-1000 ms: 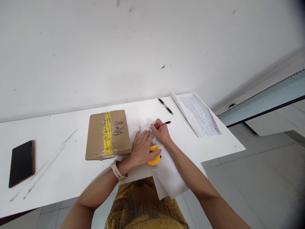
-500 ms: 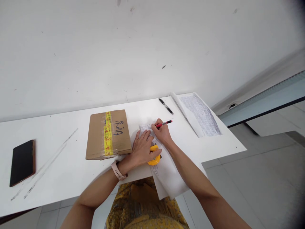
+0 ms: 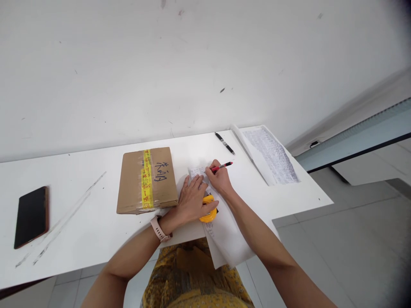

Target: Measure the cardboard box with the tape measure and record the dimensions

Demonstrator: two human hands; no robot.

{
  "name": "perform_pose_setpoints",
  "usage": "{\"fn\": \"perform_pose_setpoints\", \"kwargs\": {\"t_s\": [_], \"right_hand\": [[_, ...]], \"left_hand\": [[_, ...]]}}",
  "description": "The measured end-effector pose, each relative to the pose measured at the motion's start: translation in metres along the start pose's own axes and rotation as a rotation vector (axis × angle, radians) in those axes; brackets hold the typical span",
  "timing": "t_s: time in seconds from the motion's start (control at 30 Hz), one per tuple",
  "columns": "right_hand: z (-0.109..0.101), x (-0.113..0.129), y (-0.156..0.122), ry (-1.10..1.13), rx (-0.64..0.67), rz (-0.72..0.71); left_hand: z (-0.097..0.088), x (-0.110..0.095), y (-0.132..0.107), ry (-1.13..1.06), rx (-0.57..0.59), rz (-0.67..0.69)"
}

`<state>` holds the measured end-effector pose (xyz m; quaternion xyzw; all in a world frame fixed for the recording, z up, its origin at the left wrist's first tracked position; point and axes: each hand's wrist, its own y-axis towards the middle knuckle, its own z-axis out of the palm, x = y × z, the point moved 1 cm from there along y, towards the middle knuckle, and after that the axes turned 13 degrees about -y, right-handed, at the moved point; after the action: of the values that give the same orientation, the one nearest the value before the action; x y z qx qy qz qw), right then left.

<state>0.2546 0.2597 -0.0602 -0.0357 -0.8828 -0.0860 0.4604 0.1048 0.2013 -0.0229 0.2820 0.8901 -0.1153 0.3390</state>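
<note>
My right hand [image 3: 219, 179] is closed around a red pen [image 3: 224, 166], its point hidden low by the fingers over a sheet of paper [image 3: 229, 235] with handwriting on it. Flat on the same sheet lies my left hand [image 3: 193, 197], fingers stretched out, its thumb resting across a yellow tape measure [image 3: 208, 217]. The tape measure sits on the paper and is partly covered by that hand. Just left of my left hand is a cardboard box [image 3: 131, 182] with yellow printed tape and dark handwriting on top. The paper's near end hangs over the table edge.
The white table [image 3: 90, 226] runs along a wall. A black pen [image 3: 224, 143] lies behind my right hand. At the right end is a written sheet [image 3: 271, 156] with one side curled up. A dark tablet or phone [image 3: 31, 218] lies at the far left.
The view has shifted very slightly. Both hands, the red pen and the tape measure hold nearly the same places as before.
</note>
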Motion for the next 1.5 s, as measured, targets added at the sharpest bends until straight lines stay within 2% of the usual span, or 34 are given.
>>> {"fn": "perform_pose_setpoints", "kwargs": {"t_s": [0.17, 0.27, 0.37, 0.43, 0.53, 0.63, 0.73, 0.8, 0.9, 0.93, 0.97, 1.03, 1.17, 1.23, 1.33, 1.4, 1.5], "right_hand": [[0.001, 0.000, 0.000, 0.012, -0.019, -0.007], [0.000, 0.001, 0.000, 0.011, -0.106, -0.024], [-0.011, 0.001, 0.000, -0.011, -0.190, -0.084], [-0.024, -0.001, -0.002, -0.127, -0.177, -0.184], [-0.046, -0.010, -0.010, -0.466, -0.066, -0.343], [-0.061, -0.020, -0.020, -0.770, 0.049, -0.357], [-0.068, -0.020, -0.033, -0.824, 0.061, -0.331], [-0.071, -0.012, -0.048, -0.724, 0.010, -0.309], [-0.074, 0.008, -0.085, -0.359, -0.004, -0.199], [-0.075, 0.016, -0.101, -0.193, 0.059, -0.146], [-0.075, 0.024, -0.117, -0.038, 0.175, -0.101], [-0.073, 0.038, -0.147, 0.160, 0.339, -0.057], [-0.068, 0.057, -0.181, 0.320, 0.413, 0.047], [-0.067, 0.068, -0.183, 0.386, 0.470, 0.044], [-0.073, 0.089, -0.167, 0.491, 0.508, -0.021], [-0.082, 0.107, -0.144, 0.536, 0.475, -0.072], [-0.094, 0.139, -0.091, 0.523, 0.367, -0.165]], "left_hand": [[0.001, 0.001, 0.000, 0.006, -0.015, 0.010], [0.002, 0.003, 0.001, 0.012, -0.015, 0.009], [0.001, 0.001, 0.000, 0.022, -0.007, -0.001], [-0.001, -0.003, -0.005, 0.019, -0.019, 0.008], [-0.002, -0.014, -0.022, 0.011, -0.029, 0.057], [0.004, -0.019, -0.038, 0.025, -0.007, 0.091], [0.011, -0.019, -0.045, 0.010, -0.031, 0.098], [0.012, -0.021, -0.048, -0.056, -0.097, 0.089], [0.009, -0.031, -0.063, -0.282, -0.183, 0.014], [0.008, -0.036, -0.072, -0.388, -0.193, -0.012], [0.008, -0.042, -0.083, -0.499, -0.198, -0.036], [0.009, -0.053, -0.106, -0.703, -0.210, -0.069], [0.015, -0.062, -0.147, -0.962, -0.214, -0.149], [0.012, -0.062, -0.164, -1.020, -0.225, -0.164], [-0.008, -0.057, -0.186, -1.056, -0.261, -0.158], [-0.028, -0.052, -0.200, -1.059, -0.288, -0.148], [-0.052, -0.043, -0.219, -1.052, -0.295, -0.132]]}}
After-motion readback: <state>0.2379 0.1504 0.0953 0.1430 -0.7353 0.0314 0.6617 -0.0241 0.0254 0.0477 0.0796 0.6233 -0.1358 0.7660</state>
